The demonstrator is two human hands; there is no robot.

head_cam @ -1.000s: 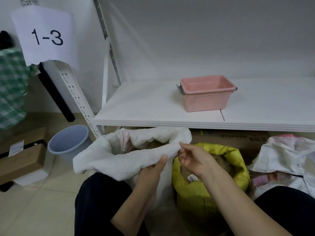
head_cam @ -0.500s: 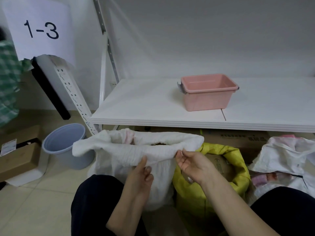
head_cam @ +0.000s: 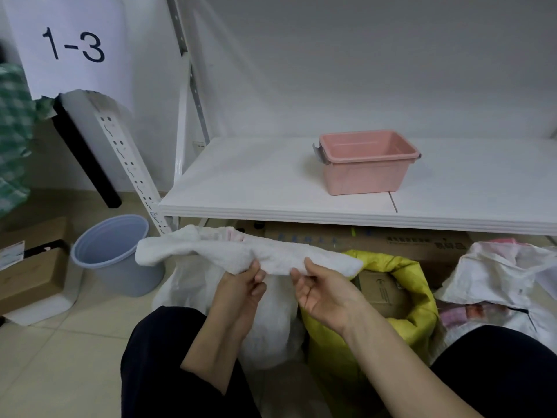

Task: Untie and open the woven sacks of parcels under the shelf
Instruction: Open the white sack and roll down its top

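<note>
White shelf [head_cam: 265,182]: spans centre to right edge of frame, low board, front lip just above the sacks. Slotted upright [head_cam: 126,158] leans from upper left down to its left corner.

Tiled floor [head_cam: 60,357]: lower left.

White sack [head_cam: 271,321]: centre of frame, on the floor in front of the shelf lip, between the person's dark-trousered knees [head_cam: 156,357]. Mouth is open; its rim is rolled into a thick band lying across mid-frame. Contents hidden behind the band.

Yellow sack [head_cam: 419,300]: just right of the white one, touching it, mouth open, a brown cardboard parcel [head_cam: 379,292] showing inside.

Second white sack [head_cam: 500,276]: right edge, crumpled, pink print showing.

Flat cardboard carton [head_cam: 407,240]: under the shelf, behind all three sacks.

Cardboard box [head_cam: 30,276]: left edge, on the floor, white label on top.

Blue-grey bucket [head_cam: 111,254]: lower left of the shelf corner, upright, near the white sack's rolled rim but apart from it.

Paper sign [head_cam: 72,46]: upper left, reads "1-3". Green checked cloth [head_cam: 12,131] beside it at the frame edge.

Pink tub [head_cam: 366,164]: on the shelf, right of centre, lidless, grey clips at its ends.

Left hand [head_cam: 241,292]: under the rolled band, thumb and curled fingers pinching it.

Right hand [head_cam: 327,292]: palm up, just right of the left, thumb on top of the band and fingertips beneath, gripping it. The forearm crosses in front of the yellow sack.
</note>
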